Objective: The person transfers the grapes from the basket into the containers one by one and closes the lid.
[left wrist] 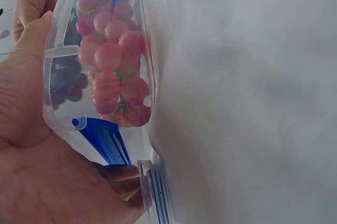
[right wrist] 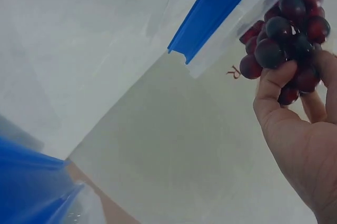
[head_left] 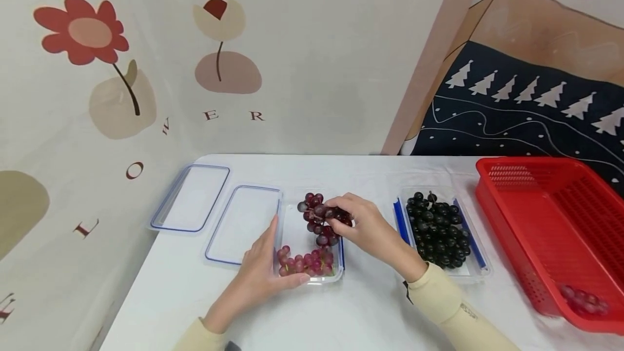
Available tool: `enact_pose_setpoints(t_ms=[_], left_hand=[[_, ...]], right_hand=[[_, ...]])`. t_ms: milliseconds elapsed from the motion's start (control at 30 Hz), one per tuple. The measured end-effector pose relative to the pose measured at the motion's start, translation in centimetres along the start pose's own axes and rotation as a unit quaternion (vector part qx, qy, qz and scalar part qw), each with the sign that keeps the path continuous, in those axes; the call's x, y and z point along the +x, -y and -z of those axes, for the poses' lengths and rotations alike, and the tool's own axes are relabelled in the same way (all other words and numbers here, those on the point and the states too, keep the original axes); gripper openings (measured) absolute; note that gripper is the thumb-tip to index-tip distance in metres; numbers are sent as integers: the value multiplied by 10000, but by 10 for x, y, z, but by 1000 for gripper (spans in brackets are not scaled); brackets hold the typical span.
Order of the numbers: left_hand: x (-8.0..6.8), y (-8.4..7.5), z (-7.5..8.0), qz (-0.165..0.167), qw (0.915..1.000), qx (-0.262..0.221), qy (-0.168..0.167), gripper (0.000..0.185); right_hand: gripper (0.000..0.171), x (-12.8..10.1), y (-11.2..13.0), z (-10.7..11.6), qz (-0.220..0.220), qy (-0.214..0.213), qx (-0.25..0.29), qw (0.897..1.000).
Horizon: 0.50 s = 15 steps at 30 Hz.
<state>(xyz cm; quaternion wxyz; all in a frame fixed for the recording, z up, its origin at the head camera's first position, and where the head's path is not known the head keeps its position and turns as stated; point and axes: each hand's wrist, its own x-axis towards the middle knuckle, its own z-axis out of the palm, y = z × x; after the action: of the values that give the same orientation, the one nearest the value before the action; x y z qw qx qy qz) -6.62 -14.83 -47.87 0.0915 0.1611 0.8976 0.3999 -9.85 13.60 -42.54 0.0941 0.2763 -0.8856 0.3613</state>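
Dark red grapes (head_left: pixel 322 239) hang in a bunch from my right hand (head_left: pixel 364 226), whose thumb and fingers pinch them over a clear plastic container (head_left: pixel 322 281). Rounded dark berries (right wrist: pixel 292 29) show above the thumb in the right wrist view. Pink grapes (head_left: pixel 308 263) lie in the near end of that container. My left hand (head_left: pixel 260 267) rests against the container's near left corner, fingers straight along its left side and thumb across the front. Through the clear wall, the left wrist view shows the pink bunch (left wrist: pixel 108 58) beside a blue latch (left wrist: pixel 108 142).
Two clear lids with blue seals, one nearer (head_left: pixel 239 261) and one farther left (head_left: pixel 192 229), lie on the white table (head_left: pixel 180 286). Right of my right hand, a second container (head_left: pixel 475 275) holds black grapes (head_left: pixel 439 226). A red basket (head_left: pixel 531 242) at the right edge has more pink grapes (head_left: pixel 584 300).
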Motion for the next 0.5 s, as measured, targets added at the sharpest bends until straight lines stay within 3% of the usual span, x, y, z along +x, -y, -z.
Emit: enact_pose_setpoints(t_ms=[167,400,500], left_hand=[[-2,-1,1,38,10000,-1,58,143],[-2,0,0,99,9999,-70,97,142],[-2,0,0,108,9999,-73,105,142]], right_hand=[[36,7,4,-9,297,430,-585,9969],[33,18,9,-32,1073,757,-1209,9839],[39,19,10,-42,1093,853,-1455,9796]])
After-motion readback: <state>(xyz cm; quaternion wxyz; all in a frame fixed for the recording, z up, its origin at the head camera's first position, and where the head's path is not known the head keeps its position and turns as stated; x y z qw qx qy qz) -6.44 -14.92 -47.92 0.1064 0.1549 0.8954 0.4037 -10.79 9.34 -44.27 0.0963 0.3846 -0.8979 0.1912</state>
